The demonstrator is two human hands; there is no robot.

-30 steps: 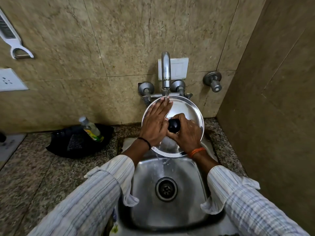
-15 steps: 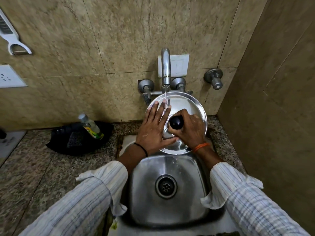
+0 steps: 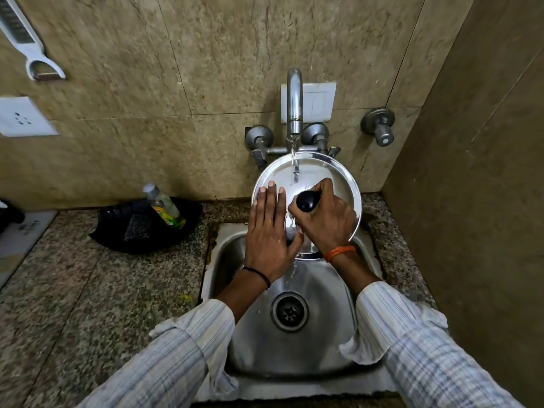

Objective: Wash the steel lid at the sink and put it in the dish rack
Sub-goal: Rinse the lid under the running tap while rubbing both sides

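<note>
A round steel lid (image 3: 323,169) with a black knob (image 3: 306,200) is held tilted over the steel sink (image 3: 321,343), under the tap (image 3: 294,101). A thin stream of water falls onto the lid's upper part. My right hand (image 3: 329,219) grips the lid around its knob. My left hand (image 3: 269,231) lies flat, fingers together, on the lid's left side. No dish rack is in view.
A black tray (image 3: 117,231) holding a green dish-soap bottle (image 3: 164,206) and a scrub pad sits on the granite counter left of the sink. Tap valves (image 3: 379,125) stick out of the tiled wall. A wall closes the right side. A white peeler (image 3: 26,45) hangs top left.
My left hand has slid from the lid's middle to its left side, fingers closing together. The right hand keeps its grip on the knob. Water keeps running.
</note>
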